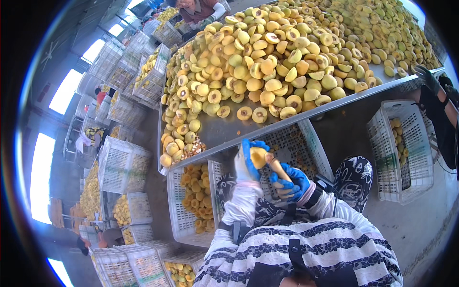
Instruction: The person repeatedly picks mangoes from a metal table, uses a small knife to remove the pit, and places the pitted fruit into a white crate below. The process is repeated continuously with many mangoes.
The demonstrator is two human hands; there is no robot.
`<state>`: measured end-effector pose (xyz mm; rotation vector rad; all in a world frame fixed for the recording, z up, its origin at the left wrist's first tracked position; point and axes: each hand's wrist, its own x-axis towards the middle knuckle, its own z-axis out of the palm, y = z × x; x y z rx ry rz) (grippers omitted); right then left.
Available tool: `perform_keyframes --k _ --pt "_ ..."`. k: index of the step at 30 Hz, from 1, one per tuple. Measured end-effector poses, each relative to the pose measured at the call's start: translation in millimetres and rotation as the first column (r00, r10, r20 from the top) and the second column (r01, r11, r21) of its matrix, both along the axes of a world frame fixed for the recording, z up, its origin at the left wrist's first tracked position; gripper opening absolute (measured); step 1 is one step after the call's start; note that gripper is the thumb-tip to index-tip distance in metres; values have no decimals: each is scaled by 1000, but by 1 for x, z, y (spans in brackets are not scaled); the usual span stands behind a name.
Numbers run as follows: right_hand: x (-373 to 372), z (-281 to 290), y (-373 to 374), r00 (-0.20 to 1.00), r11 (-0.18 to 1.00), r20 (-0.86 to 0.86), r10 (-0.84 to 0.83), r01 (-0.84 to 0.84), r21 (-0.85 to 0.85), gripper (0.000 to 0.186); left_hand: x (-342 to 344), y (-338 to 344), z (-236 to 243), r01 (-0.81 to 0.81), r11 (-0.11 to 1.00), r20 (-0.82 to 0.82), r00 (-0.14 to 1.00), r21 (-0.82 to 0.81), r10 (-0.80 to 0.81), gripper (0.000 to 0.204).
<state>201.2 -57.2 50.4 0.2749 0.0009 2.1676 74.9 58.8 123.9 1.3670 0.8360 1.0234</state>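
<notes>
While both hands work just off the near edge of the metal table (224,129), the left hand (248,160), in a blue-and-white glove, is curled part-way around a yellow peach half (258,157); its fingers bend over the fruit and leave the side toward the right hand (291,184) bare, though the thumb's place is hard to make out. That right hand, gloved alike, is closed firmly around the wooden-handled tool (279,170), whose working end meets the fruit; whether it has entered the flesh or only rests against it, I cannot tell.

The peach half should be light and fairly firm at the skin, softer and easily bruised inside, and probably slippery where cut; the rounded back suits a cupped palm with fingers spread, pressing no harder than needed and clear of the tool's end. The tool looks stiff and light; its handle is best held along the middle.

On the table lies a broad heap of peach halves (267,67); beneath its near left corner stands a white crate (178,210) holding more; another slatted crate (315,143) sits under its near edge, beyond the hands.
</notes>
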Motion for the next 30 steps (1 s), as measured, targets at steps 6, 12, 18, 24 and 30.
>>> perform_keyframes --k 6,12,18,24,30 --pt "16 -38 3 -792 975 589 -163 -37 221 49 -103 60 29 169 572 -577 -27 802 817 36" --pt "21 -37 7 652 784 748 -126 527 -327 52 -28 158 -10 165 863 -687 683 477 249 42" --pt "19 -23 4 425 785 884 -193 608 -121 46 47 208 -51 392 891 -889 456 231 29 72" --pt "26 6 2 169 817 952 -254 564 118 35 2 145 -6 105 973 -111 985 -205 -130 46" --pt "29 54 35 -14 652 830 -557 612 448 42 -15 62 47 581 806 -115 798 -118 -592 59"
